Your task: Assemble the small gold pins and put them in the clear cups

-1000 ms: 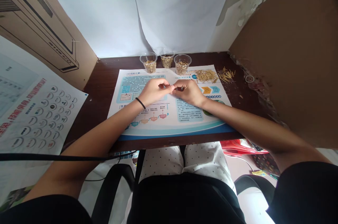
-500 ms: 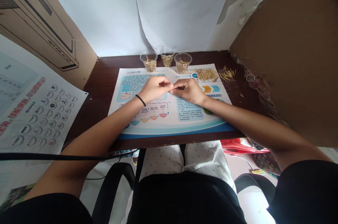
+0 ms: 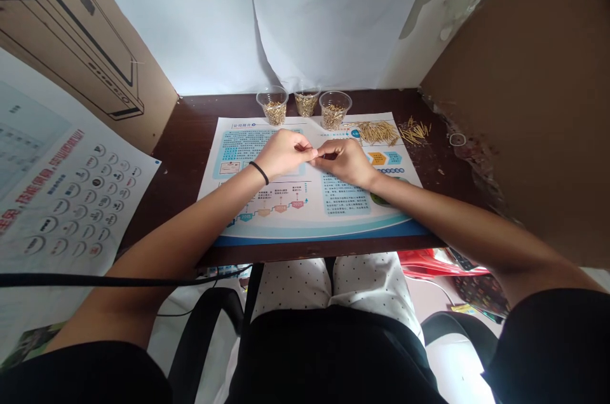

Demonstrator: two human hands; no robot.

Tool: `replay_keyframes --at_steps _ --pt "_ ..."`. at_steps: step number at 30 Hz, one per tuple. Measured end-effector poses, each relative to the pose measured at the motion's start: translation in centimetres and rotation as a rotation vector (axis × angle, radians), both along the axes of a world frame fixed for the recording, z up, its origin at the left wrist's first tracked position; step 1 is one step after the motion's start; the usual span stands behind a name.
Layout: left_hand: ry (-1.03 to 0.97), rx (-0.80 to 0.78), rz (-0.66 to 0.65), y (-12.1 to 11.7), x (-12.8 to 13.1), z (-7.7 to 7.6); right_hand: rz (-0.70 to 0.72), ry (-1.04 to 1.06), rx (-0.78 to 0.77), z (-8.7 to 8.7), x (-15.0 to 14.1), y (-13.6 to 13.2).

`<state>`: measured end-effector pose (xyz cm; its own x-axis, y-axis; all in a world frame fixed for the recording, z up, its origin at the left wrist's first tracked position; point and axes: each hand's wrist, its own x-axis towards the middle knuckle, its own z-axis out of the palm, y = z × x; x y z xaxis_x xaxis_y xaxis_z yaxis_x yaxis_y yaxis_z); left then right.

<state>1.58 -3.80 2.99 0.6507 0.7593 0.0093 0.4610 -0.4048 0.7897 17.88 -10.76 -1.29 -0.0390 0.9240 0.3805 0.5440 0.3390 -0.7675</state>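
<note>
Over the middle of a printed paper sheet, my left hand and my right hand meet at their fingertips. Both are closed in a pinch, and whatever lies between the fingers is too small to make out. Beyond them stand three clear plastic cups with small gold-coloured metal pieces inside: a left cup, a middle cup and a right cup. A pile of thin gold-coloured pins lies past my right hand, on the sheet's far right corner.
A second, looser group of gold pins lies on the dark wood table. A cardboard box rises at the left behind a hanging printed sheet. Brown cardboard walls the right. A black cable crosses the lower left.
The camera view has shifted slightly, so the table's things sit a little farther right. My hands stay joined at the fingertips over the sheet, with barely any change in pose.
</note>
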Motion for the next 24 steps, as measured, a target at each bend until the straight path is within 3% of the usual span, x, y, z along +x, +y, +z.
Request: replay_keyframes --at_steps 6,10,14,16,20,24 --pt "-0.103 0.021 0.024 -0.2 -0.2 -0.7 -0.011 -0.032 -0.016 0.4 -0.5 -0.2" --pt "-0.336 0.055 0.109 0.1 -0.4 -2.0 0.027 -0.008 -0.067 2.7 0.6 -0.4" --pt "-0.37 0.105 0.162 0.7 -0.2 -3.1 -0.117 -0.231 -0.271 5.8 4.9 -0.1" --pt "-0.347 0.095 0.155 0.7 -0.2 -3.2 -0.282 -0.413 -0.322 6.5 7.3 0.1" --pt "-0.289 0.091 0.155 0.3 -0.2 -2.7 -0.505 -0.704 -0.346 5.7 9.8 0.6" --pt "-0.248 0.078 0.141 -0.3 -0.4 -2.2 -0.569 -0.799 -0.387 4.8 9.7 0.6"
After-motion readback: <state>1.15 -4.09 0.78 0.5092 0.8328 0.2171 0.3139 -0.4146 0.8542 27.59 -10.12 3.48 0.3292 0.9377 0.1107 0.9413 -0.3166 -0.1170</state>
